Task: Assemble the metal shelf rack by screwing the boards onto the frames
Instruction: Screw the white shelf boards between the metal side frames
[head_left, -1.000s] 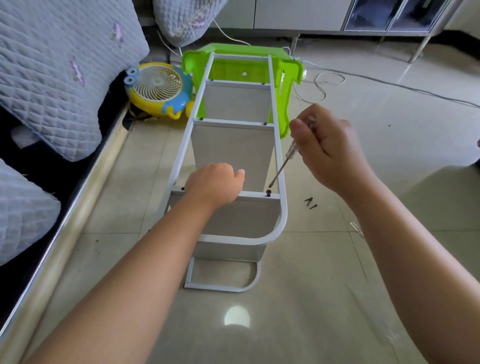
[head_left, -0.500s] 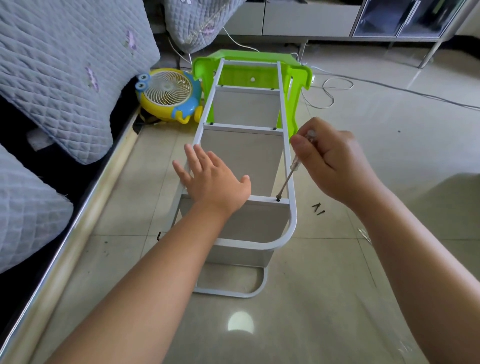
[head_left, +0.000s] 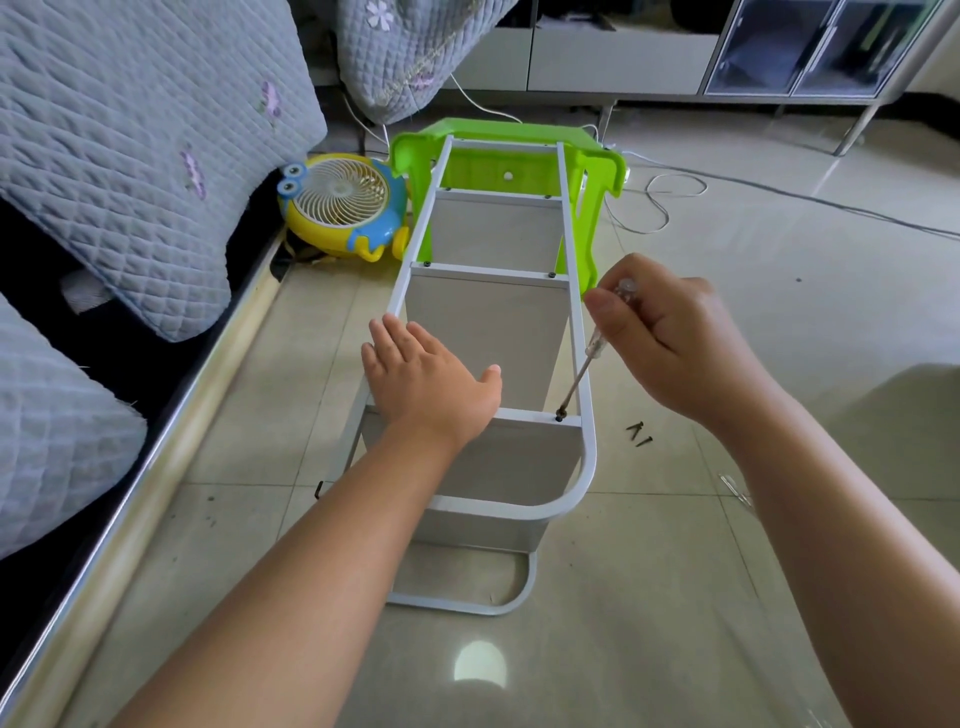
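Rounded white metal frame, flat boards

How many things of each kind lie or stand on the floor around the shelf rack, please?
Loose screws: 2
Green plastic stool: 1
Yellow frog-shaped fan: 1
Black hex key: 1
Total: 5

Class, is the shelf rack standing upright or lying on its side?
On its side: the shelf rack lies along the floor, boards on edge, far end by the green stool.
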